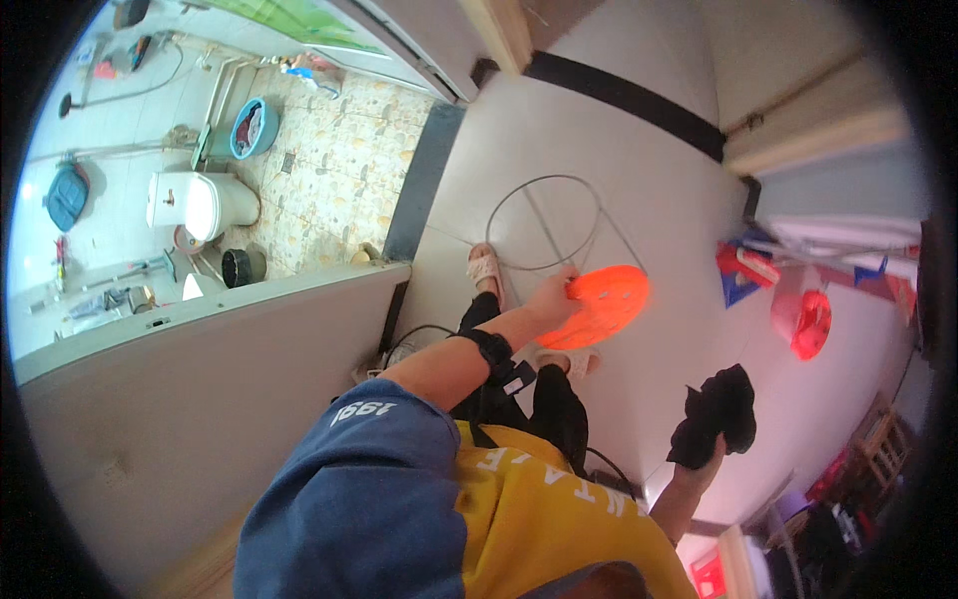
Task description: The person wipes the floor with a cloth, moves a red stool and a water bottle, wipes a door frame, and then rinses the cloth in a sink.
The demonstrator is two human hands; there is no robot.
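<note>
My left hand, with a black watch on its wrist, grips the edge of a stool's orange plastic seat. Several holes pierce the seat, which is slightly blurred. Thin metal legs run from it to a round metal ring, out past my feet. The stool looks tilted; whether the ring touches the floor I cannot tell. Off to the right, my right hand holds a bunched black cloth, whose folds hide most of the fingers.
Pale tiled floor surrounds my slippered feet. On the left a partition borders a bathroom with a toilet and a blue basin of clothes. A red object and a wooden chair are at the right.
</note>
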